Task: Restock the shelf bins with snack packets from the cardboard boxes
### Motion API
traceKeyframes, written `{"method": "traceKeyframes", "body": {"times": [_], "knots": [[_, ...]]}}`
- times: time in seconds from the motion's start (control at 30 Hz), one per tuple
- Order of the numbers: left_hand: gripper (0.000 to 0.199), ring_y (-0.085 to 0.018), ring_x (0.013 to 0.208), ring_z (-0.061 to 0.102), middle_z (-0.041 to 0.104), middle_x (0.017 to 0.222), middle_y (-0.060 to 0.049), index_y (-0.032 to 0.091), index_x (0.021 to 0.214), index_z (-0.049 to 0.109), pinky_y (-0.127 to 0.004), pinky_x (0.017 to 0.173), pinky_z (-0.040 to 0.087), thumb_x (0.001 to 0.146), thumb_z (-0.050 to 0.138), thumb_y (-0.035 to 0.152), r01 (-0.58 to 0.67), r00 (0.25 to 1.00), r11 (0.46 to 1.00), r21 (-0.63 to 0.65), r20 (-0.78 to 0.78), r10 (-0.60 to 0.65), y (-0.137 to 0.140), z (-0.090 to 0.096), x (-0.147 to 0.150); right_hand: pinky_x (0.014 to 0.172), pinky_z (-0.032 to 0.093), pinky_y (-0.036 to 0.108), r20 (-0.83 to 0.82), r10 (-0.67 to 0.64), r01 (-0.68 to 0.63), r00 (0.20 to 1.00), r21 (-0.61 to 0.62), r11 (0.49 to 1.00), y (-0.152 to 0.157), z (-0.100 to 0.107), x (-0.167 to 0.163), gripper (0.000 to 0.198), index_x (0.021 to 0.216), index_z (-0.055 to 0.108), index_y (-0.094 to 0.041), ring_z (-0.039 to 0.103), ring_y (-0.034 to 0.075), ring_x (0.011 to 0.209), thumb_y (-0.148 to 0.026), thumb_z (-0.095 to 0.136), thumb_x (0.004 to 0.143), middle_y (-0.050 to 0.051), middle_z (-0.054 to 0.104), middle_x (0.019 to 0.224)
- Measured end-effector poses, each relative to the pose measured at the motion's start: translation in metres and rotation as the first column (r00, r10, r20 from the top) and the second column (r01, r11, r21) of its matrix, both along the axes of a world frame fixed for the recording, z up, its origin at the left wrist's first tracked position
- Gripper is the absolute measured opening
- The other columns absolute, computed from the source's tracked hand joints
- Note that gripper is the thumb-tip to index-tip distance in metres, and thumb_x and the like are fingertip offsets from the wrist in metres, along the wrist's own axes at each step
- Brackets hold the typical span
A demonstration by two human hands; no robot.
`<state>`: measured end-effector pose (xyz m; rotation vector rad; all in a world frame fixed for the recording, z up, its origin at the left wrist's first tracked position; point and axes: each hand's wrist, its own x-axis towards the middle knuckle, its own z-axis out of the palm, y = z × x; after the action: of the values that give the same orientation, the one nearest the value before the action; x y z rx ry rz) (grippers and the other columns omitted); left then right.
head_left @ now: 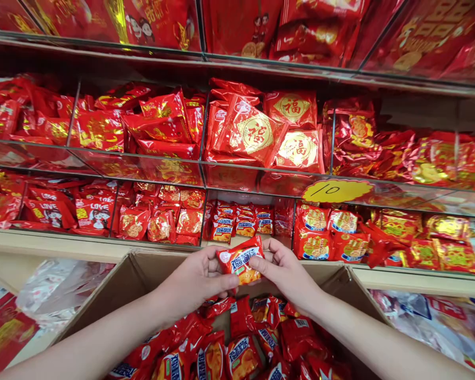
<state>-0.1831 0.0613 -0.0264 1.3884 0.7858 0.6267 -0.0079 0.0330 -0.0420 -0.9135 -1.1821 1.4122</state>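
Note:
Between my two hands is a small red snack packet with white lettering on blue and a picture of orange biscuits. My left hand pinches its left end, thumb along the lower edge. On its right side, my right hand grips it with the thumb pressed on the front. Below them, an open cardboard box holds many loose packets of the same design. Just behind the held packet, a shelf compartment has stacked matching packets.
Shelves of red and gold packets rise in front, split by clear dividers. A yellow price tag marked 10 hangs on the middle shelf's edge. Clear plastic bags lie left of the box, and more plastic packaging lies to the right.

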Motion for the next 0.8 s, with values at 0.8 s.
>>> {"method": "traceKeyframes", "body": {"times": [0.8], "knots": [[0.025, -0.006, 0.057, 0.052, 0.059, 0.064, 0.005, 0.016, 0.064, 0.043, -0.019, 0.056, 0.040, 0.065, 0.066, 0.027, -0.073, 0.994, 0.997, 0.013, 0.080, 0.071, 0.015, 0.016, -0.016, 0.060, 0.050, 0.028, -0.193, 0.001, -0.006, 0.981, -0.026, 1.000, 0.002, 0.006, 0.008, 0.023, 0.068, 0.042, -0.018, 0.055, 0.009, 0.065, -0.036, 0.057, 0.073, -0.005, 0.052, 0.068]]}}
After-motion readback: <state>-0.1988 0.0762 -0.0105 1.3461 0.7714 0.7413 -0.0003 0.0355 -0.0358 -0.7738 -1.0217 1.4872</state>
